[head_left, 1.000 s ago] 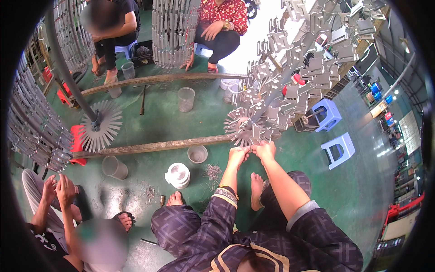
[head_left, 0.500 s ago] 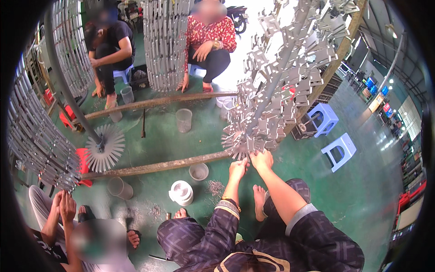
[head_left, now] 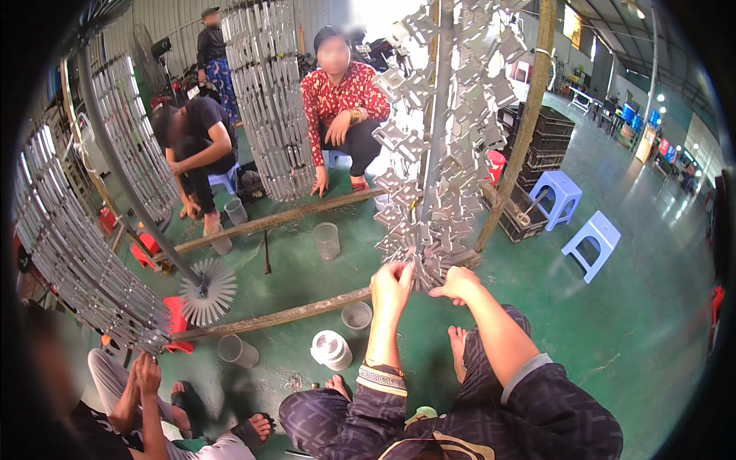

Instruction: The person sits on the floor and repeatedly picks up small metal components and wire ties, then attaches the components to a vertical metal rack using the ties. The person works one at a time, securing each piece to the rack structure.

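Observation:
In front of me stands an upright pole hung all round with bent grey metal brackets (head_left: 406, 142). A ring of flat metal strips (head_left: 431, 268) fans out at its foot. My left hand (head_left: 392, 282) is raised to the left side of this ring, its fingers closed at the lowest pieces; what they pinch is too small to make out. On the ring's right side my right hand (head_left: 458, 284) has its fingers bent together near the strip ends, and anything in them is hidden.
A wooden beam (head_left: 307, 310) runs left from the pole. Near it stand a white lidded tub (head_left: 331, 349), a grey bowl (head_left: 356, 315) and clear cups (head_left: 238, 350). Two blue stools (head_left: 592, 244) are at right. Co-workers sit beside other hung racks (head_left: 264, 100).
The view has tilted up and shifted. My hands have moved apart, from close together under the ring to either side of it.

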Demonstrator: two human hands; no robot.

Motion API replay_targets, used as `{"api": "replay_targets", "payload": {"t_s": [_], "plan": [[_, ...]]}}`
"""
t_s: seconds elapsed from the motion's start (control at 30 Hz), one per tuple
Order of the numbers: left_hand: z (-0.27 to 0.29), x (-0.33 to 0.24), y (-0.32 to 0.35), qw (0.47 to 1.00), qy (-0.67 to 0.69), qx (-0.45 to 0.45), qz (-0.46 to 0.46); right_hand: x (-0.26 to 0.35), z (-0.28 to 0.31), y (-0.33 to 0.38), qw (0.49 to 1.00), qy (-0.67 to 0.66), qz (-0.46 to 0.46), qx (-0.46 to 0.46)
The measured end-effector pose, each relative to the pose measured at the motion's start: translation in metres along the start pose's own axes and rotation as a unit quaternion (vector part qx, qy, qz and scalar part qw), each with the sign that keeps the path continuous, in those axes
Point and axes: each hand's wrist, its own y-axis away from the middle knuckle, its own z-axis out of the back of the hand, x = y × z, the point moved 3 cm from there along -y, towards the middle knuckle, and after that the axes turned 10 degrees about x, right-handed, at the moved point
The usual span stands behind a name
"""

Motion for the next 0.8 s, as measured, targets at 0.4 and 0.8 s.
{"api": "replay_targets", "payload": {"t_s": [0.4,0.8], "plan": [[0.01,-0.076,-0.021,0.965,-0.21,0.023,-0.153,-0.063,0.034,0.014,0.973,-0.202,0.052,-0.1],[0.058,-0.153,-0.065,0.924,-0.289,-0.132,-0.213,-0.078,0.047,0.022,0.955,-0.236,0.094,-0.157]]}}
